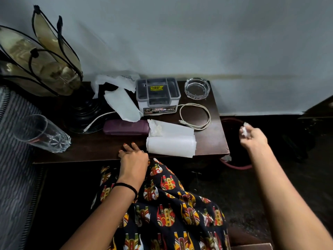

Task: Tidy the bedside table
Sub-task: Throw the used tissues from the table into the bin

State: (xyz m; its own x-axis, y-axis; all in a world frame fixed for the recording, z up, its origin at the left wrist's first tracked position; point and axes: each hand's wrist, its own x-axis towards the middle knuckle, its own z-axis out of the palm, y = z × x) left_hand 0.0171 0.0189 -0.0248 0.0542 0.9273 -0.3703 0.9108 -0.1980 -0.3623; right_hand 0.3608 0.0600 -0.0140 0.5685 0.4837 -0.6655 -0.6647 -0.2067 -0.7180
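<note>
The dark wooden bedside table (pixel 86 152) carries loose white tissue sheets (pixel 124 107), a paper towel roll (pixel 171 146) at the front edge, a purple case (pixel 126 127), a white cable coil (pixel 196 114), a grey organiser box (pixel 158 95) and a glass ashtray (pixel 197 88). My left hand (pixel 133 159) rests on the table's front edge beside the roll, fingers spread, holding nothing. My right hand (pixel 252 137) is off the table's right side, pinching a small crumpled white tissue (pixel 244 130) above a dark red-rimmed bin (pixel 234 167).
A lamp with a black base (pixel 84 112) and a petal shade stands at the table's back left. A clear drinking glass (pixel 41 133) lies tilted at the left. A striped fabric surface borders the left. My patterned clothing fills the foreground.
</note>
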